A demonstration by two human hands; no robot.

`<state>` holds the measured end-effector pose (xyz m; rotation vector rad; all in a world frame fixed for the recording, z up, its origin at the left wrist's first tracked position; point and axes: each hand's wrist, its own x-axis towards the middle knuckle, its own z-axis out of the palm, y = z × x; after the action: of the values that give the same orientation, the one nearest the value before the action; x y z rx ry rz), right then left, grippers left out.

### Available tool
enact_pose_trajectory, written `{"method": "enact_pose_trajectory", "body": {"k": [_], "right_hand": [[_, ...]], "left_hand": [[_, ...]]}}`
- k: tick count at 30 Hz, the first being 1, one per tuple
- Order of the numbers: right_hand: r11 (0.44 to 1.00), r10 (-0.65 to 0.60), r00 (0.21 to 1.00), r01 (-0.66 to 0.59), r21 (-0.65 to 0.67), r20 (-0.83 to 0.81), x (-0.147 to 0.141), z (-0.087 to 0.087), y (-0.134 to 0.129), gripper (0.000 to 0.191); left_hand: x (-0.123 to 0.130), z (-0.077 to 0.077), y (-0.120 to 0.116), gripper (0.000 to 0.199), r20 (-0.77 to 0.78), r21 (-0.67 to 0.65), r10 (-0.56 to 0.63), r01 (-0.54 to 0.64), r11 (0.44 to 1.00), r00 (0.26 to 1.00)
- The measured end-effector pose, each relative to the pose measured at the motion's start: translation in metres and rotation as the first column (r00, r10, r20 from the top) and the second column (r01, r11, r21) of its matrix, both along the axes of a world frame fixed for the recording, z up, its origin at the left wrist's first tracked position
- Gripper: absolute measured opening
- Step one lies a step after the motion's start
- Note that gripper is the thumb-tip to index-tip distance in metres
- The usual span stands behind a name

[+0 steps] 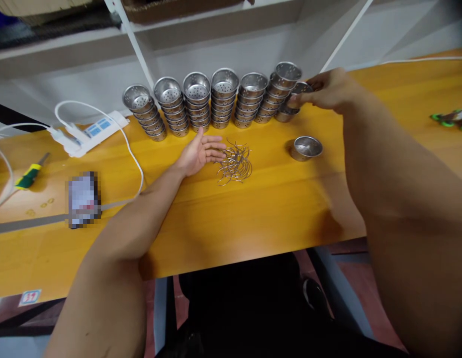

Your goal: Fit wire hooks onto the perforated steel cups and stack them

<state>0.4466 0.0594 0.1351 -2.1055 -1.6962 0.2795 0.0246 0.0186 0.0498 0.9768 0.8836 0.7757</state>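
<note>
Right hand (329, 92) closes its fingers on a metal cup (304, 88) at the frame's upper right, just left of the palm, beside stacked cups (224, 89). At center, the left hand (197, 155) spreads loosely open, empty, fingertips beside curved wires (238, 166) on the tabletop (231, 214).

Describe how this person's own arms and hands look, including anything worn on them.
The left hand and right hand are gloveless, with no watch or bracelet at either wrist. No ring shows on the left; some right fingers are partly hidden. The left arm and right arm show no sleeves or cables.
</note>
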Motion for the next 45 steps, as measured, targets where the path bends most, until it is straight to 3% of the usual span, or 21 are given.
{"method": "enact_pose_trajectory", "body": {"k": [4,10,18,22,27,29,32,35,37,38,42,43,45], "right_hand": [[0.998,-0.035,0.993,0.029,-0.053,-0.108,-0.006,-0.001,0.002,0.065],[0.991,-0.045,0.999,0.042,-0.128,-0.021,-0.012,-0.013,0.009,0.07],[0.974,-0.108,0.993,0.113,-0.198,0.035,-0.007,-0.001,0.011,0.088],[0.974,-0.121,0.992,0.125,-0.19,0.033,-0.009,-0.008,0.012,0.089],[0.99,-0.141,0.989,0.139,-0.035,-0.052,-0.006,-0.015,-0.013,0.115],[0.988,-0.151,0.987,0.152,0.013,-0.062,0.003,-0.011,-0.032,0.098],[0.991,-0.07,0.998,0.069,-0.116,0.002,0.027,-0.004,-0.061,0.061],[0.929,0.105,0.993,-0.077,-0.361,0.058,0.051,-0.009,-0.08,0.065],[0.884,0.172,0.983,-0.123,-0.452,0.069,0.057,-0.019,-0.084,0.074],[0.876,0.192,0.979,-0.137,-0.463,0.074,0.056,-0.024,-0.084,0.07],[0.909,0.221,0.975,-0.192,-0.371,0.037,0.029,-0.034,-0.084,0.015],[0.921,0.219,0.976,-0.209,-0.328,-0.006,0.018,-0.033,-0.084,0.009],[0.937,0.241,0.96,-0.268,-0.226,-0.142,-0.005,-0.031,-0.087,0.013]], "left_hand": [[0.0,-0.003,0.003,0.099,0.02,0.0,-0.014,0.014,1.0,1.0],[-0.002,-0.008,0.005,0.092,0.024,0.011,-0.021,0.021,1.0,0.999],[-0.004,-0.014,0.007,0.09,0.03,0.051,-0.049,0.048,0.998,0.998],[-0.004,-0.014,0.007,0.089,0.037,0.054,-0.052,0.05,0.997,0.998],[-0.003,-0.011,0.004,0.088,0.038,0.045,-0.044,0.043,0.998,0.998],[-0.002,-0.009,0.002,0.087,0.029,0.039,-0.035,0.034,0.999,0.999],[-0.001,-0.005,0.0,0.085,0.009,0.023,-0.026,0.025,0.999,1.0],[0.001,0.0,-0.001,0.086,-0.003,0.009,-0.021,0.021,1.0,1.0],[0.002,0.002,-0.003,0.086,-0.007,0.007,-0.017,0.017,1.0,1.0],[0.002,0.003,-0.003,0.086,-0.009,0.008,-0.012,0.012,1.0,1.0],[0.001,0.001,-0.004,0.078,-0.004,0.036,-0.003,0.003,0.999,1.0],[0.0,-0.002,-0.003,0.074,0.006,0.054,-0.013,0.012,0.998,1.0],[-0.004,-0.008,-0.001,0.061,0.033,0.108,-0.048,0.045,0.993,0.998]]}}
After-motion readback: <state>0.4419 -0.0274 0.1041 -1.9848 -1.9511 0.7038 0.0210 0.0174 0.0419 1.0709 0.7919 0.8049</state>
